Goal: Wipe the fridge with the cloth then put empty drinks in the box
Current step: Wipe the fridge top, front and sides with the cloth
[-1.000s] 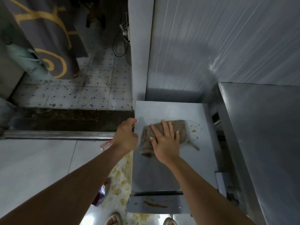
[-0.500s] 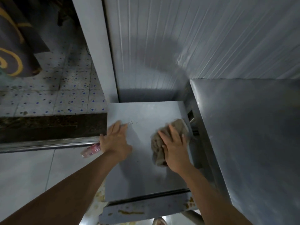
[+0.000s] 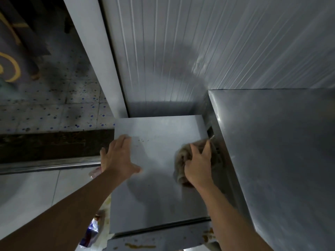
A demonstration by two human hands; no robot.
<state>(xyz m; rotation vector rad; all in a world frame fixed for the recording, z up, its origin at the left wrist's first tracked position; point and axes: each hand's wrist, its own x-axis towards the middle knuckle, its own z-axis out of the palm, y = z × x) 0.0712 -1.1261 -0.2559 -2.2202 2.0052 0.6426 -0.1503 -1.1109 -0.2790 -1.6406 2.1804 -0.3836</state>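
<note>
I look down on the flat grey top of a small fridge (image 3: pixel 159 196). My right hand (image 3: pixel 198 165) presses a crumpled brownish cloth (image 3: pixel 181 158) against the top's right edge, next to a tall steel cabinet. My left hand (image 3: pixel 118 156) lies flat with fingers spread on the top's left edge and holds nothing. A few small specks sit on the surface beyond my left hand. Yellow-brown stains mark the fridge's front lip (image 3: pixel 141 246). A plastic bottle (image 3: pixel 95 172) lies on the floor, partly hidden under my left wrist.
A large stainless steel cabinet (image 3: pixel 272 160) stands tight against the fridge's right side. A ribbed metal wall (image 3: pixel 199 51) rises behind. Left of the fridge are a metal floor rail (image 3: pixel 45 164), spotted tiles and a colourful wrapper (image 3: pixel 90 234) on the stained floor.
My right hand has dragged the cloth from the middle of the fridge top to its right edge. My left hand went from gripping the left edge to lying flat. The view has shifted right.
</note>
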